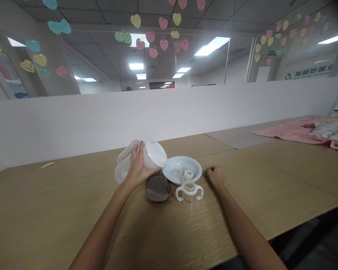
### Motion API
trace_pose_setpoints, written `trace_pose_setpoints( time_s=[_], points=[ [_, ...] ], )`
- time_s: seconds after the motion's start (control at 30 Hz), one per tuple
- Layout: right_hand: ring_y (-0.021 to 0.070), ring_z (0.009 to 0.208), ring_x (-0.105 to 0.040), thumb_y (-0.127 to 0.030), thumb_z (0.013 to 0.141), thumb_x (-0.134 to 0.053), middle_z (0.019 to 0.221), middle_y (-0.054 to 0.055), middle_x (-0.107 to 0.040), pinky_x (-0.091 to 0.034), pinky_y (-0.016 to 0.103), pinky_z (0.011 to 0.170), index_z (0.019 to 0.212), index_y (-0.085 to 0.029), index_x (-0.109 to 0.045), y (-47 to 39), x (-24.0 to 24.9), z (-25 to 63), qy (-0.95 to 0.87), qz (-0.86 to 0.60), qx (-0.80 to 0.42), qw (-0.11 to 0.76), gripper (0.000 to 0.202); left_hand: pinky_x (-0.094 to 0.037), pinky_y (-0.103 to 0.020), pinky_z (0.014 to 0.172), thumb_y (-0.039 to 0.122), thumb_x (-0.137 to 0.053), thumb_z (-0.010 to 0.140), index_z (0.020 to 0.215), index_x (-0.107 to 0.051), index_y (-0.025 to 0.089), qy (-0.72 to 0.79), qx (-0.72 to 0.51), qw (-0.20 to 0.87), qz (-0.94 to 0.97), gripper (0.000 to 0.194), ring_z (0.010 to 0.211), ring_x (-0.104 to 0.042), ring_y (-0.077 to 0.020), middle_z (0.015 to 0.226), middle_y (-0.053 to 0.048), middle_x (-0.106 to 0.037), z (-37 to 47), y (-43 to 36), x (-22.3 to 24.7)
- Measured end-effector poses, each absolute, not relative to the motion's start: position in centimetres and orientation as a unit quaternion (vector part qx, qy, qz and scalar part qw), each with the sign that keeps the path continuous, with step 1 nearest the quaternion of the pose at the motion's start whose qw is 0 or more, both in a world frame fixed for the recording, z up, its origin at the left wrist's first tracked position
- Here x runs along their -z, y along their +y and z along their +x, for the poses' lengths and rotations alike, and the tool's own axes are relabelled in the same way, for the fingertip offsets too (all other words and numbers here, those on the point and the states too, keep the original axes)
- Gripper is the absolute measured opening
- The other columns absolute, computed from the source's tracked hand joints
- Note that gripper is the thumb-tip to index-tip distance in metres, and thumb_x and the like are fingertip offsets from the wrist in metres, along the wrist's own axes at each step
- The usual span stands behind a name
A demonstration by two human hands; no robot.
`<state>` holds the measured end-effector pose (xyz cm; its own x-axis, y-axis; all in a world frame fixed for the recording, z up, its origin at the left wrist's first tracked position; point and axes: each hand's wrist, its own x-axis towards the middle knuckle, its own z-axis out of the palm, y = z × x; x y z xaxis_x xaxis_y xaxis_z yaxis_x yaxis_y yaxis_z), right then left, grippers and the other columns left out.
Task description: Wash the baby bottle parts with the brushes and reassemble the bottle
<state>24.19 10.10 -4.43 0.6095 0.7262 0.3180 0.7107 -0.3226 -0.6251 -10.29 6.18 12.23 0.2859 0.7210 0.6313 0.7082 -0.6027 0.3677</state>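
Note:
My left hand [138,167] is wrapped round the body of a translucent plastic pitcher [124,168] with a white lid [157,153]. The pitcher is tilted, its lid end towards a white bowl [169,162]. Inside the bowl lie clear pieces and a white ring-shaped part [188,174]. In front of the bowl stands a clear baby bottle [189,197] with two white handles and an uncovered top. My right hand [216,175] rests on the table right of the bowl, fingers closed at a small green thing [205,173] whose kind I cannot make out.
A dark brown rounded container [158,187] sits below the pitcher, left of the bottle. A pink cloth [293,131] lies at the right. A flat pale piece [47,165] is far left. Behind the wooden table [73,217] rises a white wall [129,116] with glass above.

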Motion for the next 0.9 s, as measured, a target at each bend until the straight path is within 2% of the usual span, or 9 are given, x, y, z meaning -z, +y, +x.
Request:
trace_pose_setpoints(
  time_s=[0.13, 0.4, 0.53, 0.7, 0.9],
  points=[
    [0.0269, 0.08, -0.066, -0.029, 0.079, -0.042, 0.085, 0.015, -0.071, -0.045, 0.034, 0.069, 0.089, -0.014, -0.071, 10.0, 4.6, 24.3, -0.447, -0.814, -0.014, 0.37, 0.034, -0.022, -0.054, 0.11, 0.04, -0.079, 0.057, 0.146, -0.003, 0.025, 0.429, -0.369, -0.035, 0.824, 0.118, 0.134, -0.02, -0.0381, 0.136, -0.015, -0.02, -10.6, 5.4, -13.1],
    [0.0235, 0.078, -0.065, -0.029, 0.079, -0.043, 0.086, 0.013, -0.071, -0.044, 0.03, 0.066, 0.086, -0.015, -0.071, 9.9, 4.8, 24.4, -0.466, -0.809, -0.001, 0.357, 0.032, -0.026, -0.054, 0.108, 0.039, -0.078, 0.06, 0.146, 0.001, 0.032, 0.4, -0.333, -0.062, 0.851, 0.116, 0.133, -0.024, -0.0372, 0.138, -0.013, -0.02, -11.3, 5.7, -12.8],
    [0.0241, 0.078, -0.065, -0.028, 0.08, -0.042, 0.087, 0.014, -0.07, -0.044, 0.031, 0.065, 0.088, -0.015, -0.071, 9.9, 4.8, 24.4, -0.469, -0.808, 0.001, 0.357, 0.033, -0.026, -0.052, 0.109, 0.038, -0.077, 0.061, 0.146, -0.003, 0.03, 0.386, -0.342, -0.077, 0.854, 0.113, 0.133, -0.025, -0.0366, 0.138, -0.014, -0.021, -11.5, 6.0, -12.7],
    [0.025, 0.08, -0.065, -0.029, 0.081, -0.041, 0.088, 0.014, -0.07, -0.044, 0.031, 0.066, 0.089, -0.015, -0.071, 9.8, 4.7, 24.4, -0.469, -0.809, -0.006, 0.354, 0.034, -0.025, -0.052, 0.11, 0.044, -0.08, 0.055, 0.146, -0.009, 0.028, 0.416, -0.375, -0.028, 0.828, 0.117, 0.132, -0.027, -0.0363, 0.139, -0.013, -0.025, -11.5, 4.8, -13.9],
    [0.0239, 0.084, -0.065, -0.028, 0.081, -0.042, 0.09, 0.013, -0.07, -0.044, 0.03, 0.068, 0.09, -0.016, -0.07, 9.9, 4.5, 24.3, -0.47, -0.813, -0.015, 0.344, 0.032, -0.026, -0.05, 0.11, 0.054, -0.078, 0.055, 0.145, -0.011, 0.032, 0.402, -0.377, 0.053, 0.832, 0.114, 0.135, -0.025, -0.0341, 0.144, -0.009, -0.025, -10.8, 1.3, -16.0]
  ],
)
